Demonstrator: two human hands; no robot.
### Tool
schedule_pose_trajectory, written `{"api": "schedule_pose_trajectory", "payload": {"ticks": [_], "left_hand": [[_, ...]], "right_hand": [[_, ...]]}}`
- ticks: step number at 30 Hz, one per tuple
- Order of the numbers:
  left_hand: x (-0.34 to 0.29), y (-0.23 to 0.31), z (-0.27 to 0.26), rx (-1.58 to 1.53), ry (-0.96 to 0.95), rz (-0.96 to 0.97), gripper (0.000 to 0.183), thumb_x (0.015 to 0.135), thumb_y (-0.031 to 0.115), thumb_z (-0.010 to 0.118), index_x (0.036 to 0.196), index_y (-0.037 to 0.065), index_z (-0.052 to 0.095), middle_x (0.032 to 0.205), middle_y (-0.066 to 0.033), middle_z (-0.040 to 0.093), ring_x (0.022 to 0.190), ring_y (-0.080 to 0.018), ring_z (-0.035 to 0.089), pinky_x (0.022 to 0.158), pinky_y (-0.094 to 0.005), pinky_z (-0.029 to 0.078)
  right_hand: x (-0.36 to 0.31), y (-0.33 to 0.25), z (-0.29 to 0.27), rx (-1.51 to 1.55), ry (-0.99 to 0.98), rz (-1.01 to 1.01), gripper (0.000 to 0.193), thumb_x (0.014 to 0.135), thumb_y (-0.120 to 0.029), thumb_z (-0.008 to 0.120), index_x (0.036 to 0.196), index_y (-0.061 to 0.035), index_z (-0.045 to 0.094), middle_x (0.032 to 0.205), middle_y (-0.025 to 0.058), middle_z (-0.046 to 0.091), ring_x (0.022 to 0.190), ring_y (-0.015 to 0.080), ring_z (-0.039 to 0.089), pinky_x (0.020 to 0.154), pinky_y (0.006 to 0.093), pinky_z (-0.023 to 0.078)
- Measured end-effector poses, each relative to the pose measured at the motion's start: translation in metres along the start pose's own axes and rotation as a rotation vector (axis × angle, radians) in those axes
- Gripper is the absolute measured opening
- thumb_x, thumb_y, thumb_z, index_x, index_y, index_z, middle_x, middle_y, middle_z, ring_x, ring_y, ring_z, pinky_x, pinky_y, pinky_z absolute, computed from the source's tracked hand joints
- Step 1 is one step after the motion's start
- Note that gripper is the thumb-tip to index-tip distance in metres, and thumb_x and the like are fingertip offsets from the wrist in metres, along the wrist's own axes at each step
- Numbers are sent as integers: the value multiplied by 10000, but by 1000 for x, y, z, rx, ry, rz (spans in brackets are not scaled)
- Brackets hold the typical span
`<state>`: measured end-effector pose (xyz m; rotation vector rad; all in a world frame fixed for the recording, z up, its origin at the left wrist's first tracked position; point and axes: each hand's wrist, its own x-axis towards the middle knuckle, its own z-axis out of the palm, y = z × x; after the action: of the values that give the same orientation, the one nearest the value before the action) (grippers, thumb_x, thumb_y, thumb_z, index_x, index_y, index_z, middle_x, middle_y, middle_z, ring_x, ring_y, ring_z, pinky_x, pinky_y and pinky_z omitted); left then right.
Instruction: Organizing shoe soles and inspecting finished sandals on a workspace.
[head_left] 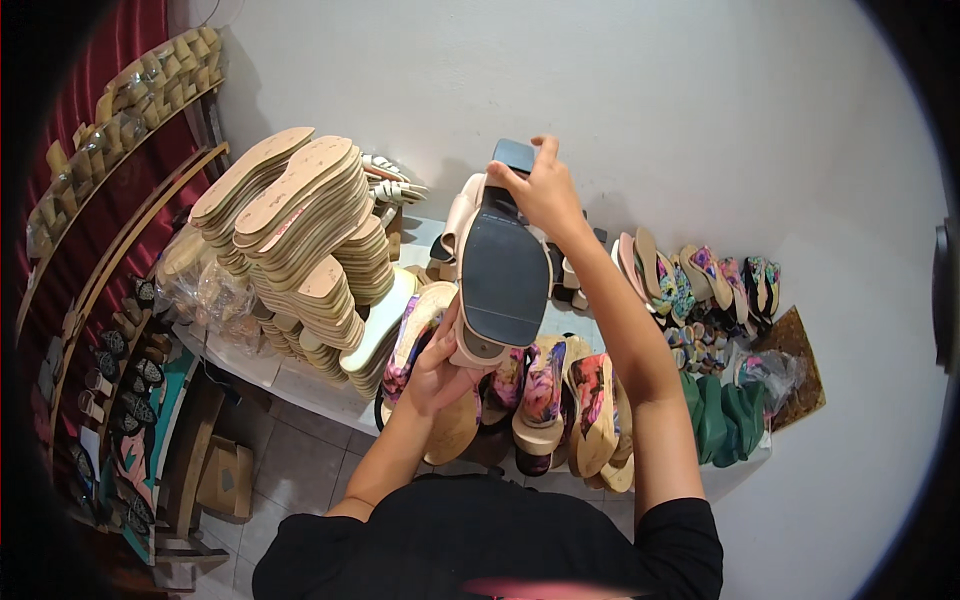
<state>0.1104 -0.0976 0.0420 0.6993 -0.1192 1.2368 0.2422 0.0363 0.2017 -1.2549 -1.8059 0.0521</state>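
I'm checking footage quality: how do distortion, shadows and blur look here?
All in the head view: wooden rail at left bowed, likely by the fisheye; soft shadows on the pale wall; pink patch at the lower edge blurred; held sandal fairly sharp.

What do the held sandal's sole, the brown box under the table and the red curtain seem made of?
Sole: probably rubber or plastic; evenly dark, low-sheen surface. Box: likely cardboard; matte brown, flat panels. Curtain: fabric, perhaps satiny; soft folds catching light.
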Motion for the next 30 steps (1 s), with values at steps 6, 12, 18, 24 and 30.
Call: {"api": "schedule_pose_trajectory", "payload": {"ticks": [6,12,18,24,30], "left_hand": [[-5,8,-29,-57,64,-38,568,831,363,526,1291,102,319,1227,-188,422,1056,-307,470,779,-394,438],[2,12,-40,-31,73,-32,585,823,328,555,1306,121,298,1219,-175,426,1057,-298,472,828,-397,437],[28,13,-5,28,14,-60,642,842,195,536,1374,243,179,1340,-45,311,1171,-255,412,881,-415,433],[76,29,4,760,-16,-159,718,837,226,560,1391,92,123,1391,-127,220,1244,-218,296,977,-333,295],[95,56,-12,1194,109,-412,512,859,351,519,1291,123,362,1233,-95,414,1056,-170,436,827,-292,391]], "right_hand": [[-20,21,0,453,-525,285,695,859,-494,434,1239,72,299,1113,178,487,783,219,550,652,311,516],[-51,29,0,810,-1091,585,731,833,-591,375,1258,3,357,1177,181,478,983,304,555,729,439,509],[-60,21,-13,1144,-782,736,564,819,-432,518,1226,-53,426,1200,125,490,1051,239,522,905,386,412],[-36,49,-20,1301,-605,659,476,786,-390,566,1091,-27,523,1019,127,586,928,231,586,826,358,472],[4,118,-8,1194,-391,701,401,787,-318,583,1046,-15,541,971,115,605,860,202,612,760,322,504]]}}
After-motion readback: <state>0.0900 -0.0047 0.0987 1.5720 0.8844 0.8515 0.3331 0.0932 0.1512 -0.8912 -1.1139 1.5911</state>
